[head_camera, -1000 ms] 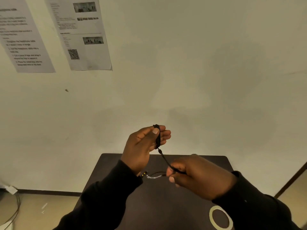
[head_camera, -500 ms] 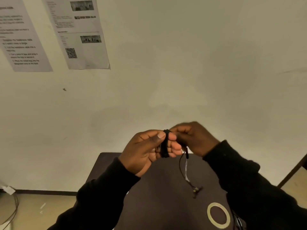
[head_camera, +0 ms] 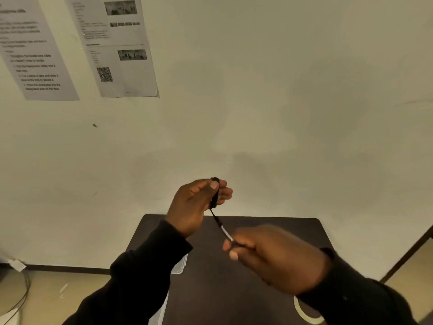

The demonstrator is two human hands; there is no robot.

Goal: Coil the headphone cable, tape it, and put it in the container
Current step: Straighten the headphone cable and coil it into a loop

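A black headphone cable [head_camera: 214,193] is wound in several loops around the fingers of my left hand [head_camera: 196,202], which is raised above the far edge of the dark table [head_camera: 293,231]. A short taut stretch of the cable, with a pale section, runs down and to the right into my right hand [head_camera: 274,256]. That hand pinches the free end and is blurred. A roll of tape [head_camera: 304,313] lies on the table at the lower right, partly covered by my right sleeve. A clear plastic container [head_camera: 180,266] shows only as an edge under my left forearm.
Two printed instruction sheets [head_camera: 117,45] hang on the pale wall behind the table. A cable and a white plug [head_camera: 17,265] lie on the floor at the left. A dark door frame [head_camera: 410,252] runs along the right edge.
My right hand has swung from up beside the left fingers down and to the right, pulling the free cable end taut. The dangling plug end no longer hangs loose.
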